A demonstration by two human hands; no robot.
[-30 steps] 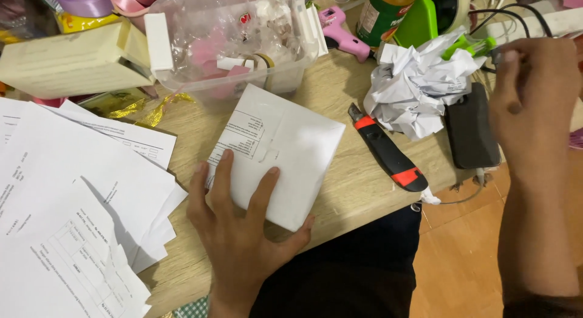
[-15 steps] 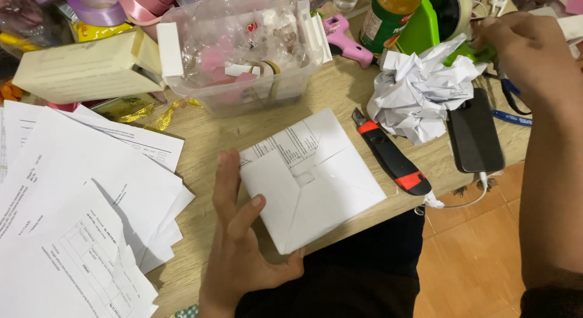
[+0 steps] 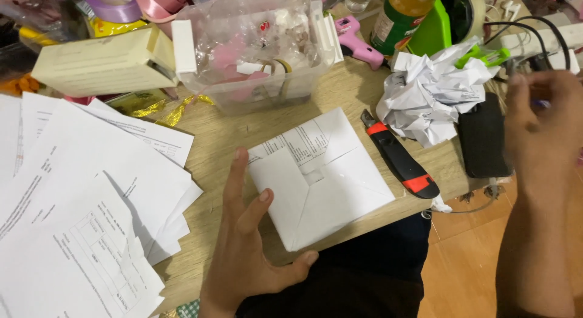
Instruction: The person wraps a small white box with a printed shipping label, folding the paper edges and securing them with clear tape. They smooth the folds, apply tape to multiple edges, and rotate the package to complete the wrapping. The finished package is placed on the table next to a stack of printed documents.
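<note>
While the left hand (image 3: 252,257) lies flat and open on the table (image 3: 212,142), its fingers (image 3: 234,178) are spread along the left edge of the folded paper packet (image 3: 322,178), thumb at the near corner, pressing rather than gripping. Item 1, the packet: white printed sheet folded into a square envelope shape with 4 flaps meeting near the middle, lying tilted at the table's front edge, its near corner just over the lip. Judged light, thin and easily creased; likely to slide on the smooth wood, so best held by pinching a folded edge or pinned flat with the palm. Item 2, right hand (image 3: 540,129): raised at the far right above a black phone (image 3: 483,142), fingers curled around something small and blue; what it is cannot be told. Item 3: red and black utility knife (image 3: 401,157), just beside the packet on its right, apart from it. Item 4: crumpled white paper (image 3: 431,96) behind the knife. Item 5: loose printed sheets (image 3: 79,202) stacked at left. Item 6: clear plastic box (image 3: 255,51) of small craft pieces at the back, with a pink glue gun (image 3: 358,38) beside it and a cream cardboard box (image 3: 100,63) to the left.
</note>
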